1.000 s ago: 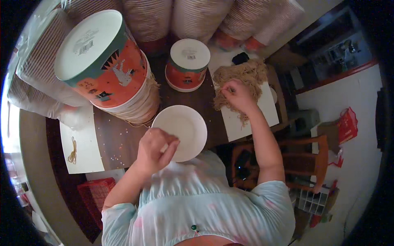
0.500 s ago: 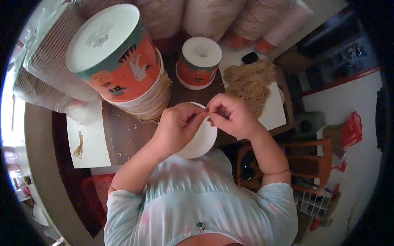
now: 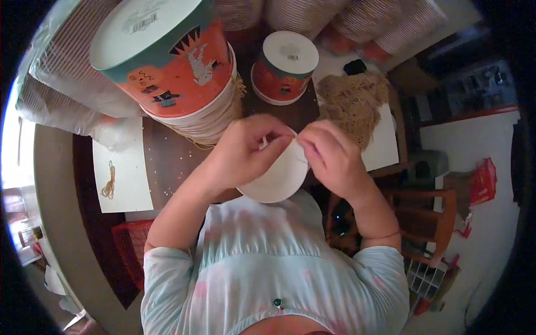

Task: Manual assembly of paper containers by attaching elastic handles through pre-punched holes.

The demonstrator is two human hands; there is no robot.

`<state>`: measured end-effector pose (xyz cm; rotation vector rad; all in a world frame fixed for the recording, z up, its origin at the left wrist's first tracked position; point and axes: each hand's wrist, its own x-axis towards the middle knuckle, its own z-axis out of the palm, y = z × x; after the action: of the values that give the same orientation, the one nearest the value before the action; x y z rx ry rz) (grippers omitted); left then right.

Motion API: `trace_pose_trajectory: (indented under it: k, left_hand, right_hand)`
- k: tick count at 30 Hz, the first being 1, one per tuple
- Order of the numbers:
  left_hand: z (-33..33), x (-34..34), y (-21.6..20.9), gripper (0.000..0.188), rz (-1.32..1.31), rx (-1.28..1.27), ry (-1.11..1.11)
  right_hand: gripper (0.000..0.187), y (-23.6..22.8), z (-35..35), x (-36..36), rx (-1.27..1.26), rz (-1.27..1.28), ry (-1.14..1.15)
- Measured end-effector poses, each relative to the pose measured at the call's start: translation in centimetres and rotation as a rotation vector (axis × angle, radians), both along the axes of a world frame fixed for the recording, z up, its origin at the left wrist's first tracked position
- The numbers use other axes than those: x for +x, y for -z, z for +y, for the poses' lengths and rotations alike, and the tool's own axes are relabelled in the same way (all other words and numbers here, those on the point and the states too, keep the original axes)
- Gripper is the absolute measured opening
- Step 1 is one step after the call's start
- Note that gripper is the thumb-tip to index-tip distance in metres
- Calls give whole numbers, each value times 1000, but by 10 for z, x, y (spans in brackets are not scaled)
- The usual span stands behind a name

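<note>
A white round paper container (image 3: 276,180) sits between my forearms, close against my clothing. Over its far edge my left hand (image 3: 251,149) is closed in a pinch. My right hand (image 3: 333,156) meets it there, its fingertips also pinched and nearly touching the left ones. Whatever the fingertips hold is too small to make out. Beyond the right hand lies a tangled heap of tan string (image 3: 353,103). Past the left hand stands a large stack of orange and green paper buckets (image 3: 178,78), upside down, with pale cords around its lower part.
A smaller upside-down bucket stack (image 3: 286,75) stands at the table's far middle. Plastic-wrapped stacks (image 3: 67,84) line the back and left. A looped tan cord (image 3: 110,180) lies on a white board at left. To the right is a wooden chair (image 3: 444,226).
Both hands have shifted right and slightly up in the picture, with the container. The right fingers have curled over more. The surroundings have shifted too, as the view moved.
</note>
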<state>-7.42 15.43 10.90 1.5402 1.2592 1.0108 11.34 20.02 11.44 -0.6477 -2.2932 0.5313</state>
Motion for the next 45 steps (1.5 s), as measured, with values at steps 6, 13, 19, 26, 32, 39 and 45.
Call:
trace_pose_trajectory:
  k: [6, 13, 19, 26, 32, 39, 45]
  left_hand:
    - [52, 12, 75, 28, 620, 504, 155]
    - [15, -2, 84, 8, 520, 107, -12]
    - [-23, -2, 72, 23, 460, 3, -318]
    - [-44, -3, 85, 40, 244, -231, -315]
    - [-49, -8, 94, 31, 124, -228, -263]
    - [-34, -13, 107, 20, 27, -179, -281]
    - [-29, -10, 108, 19, -106, -293, -278]
  right_hand:
    - [4, 12, 4, 36, -571, -24, 172]
    - [6, 23, 36, 92, -438, 274, 555]
    - [13, -37, 77, 107, -515, 822, 280]
    - [7, -1, 27, 28, -821, 9, 179]
    - [14, 78, -5, -5, -891, -153, 180]
    - [14, 106, -5, -27, -864, -111, 158]
    - [14, 117, -6, -28, -803, -140, 213]
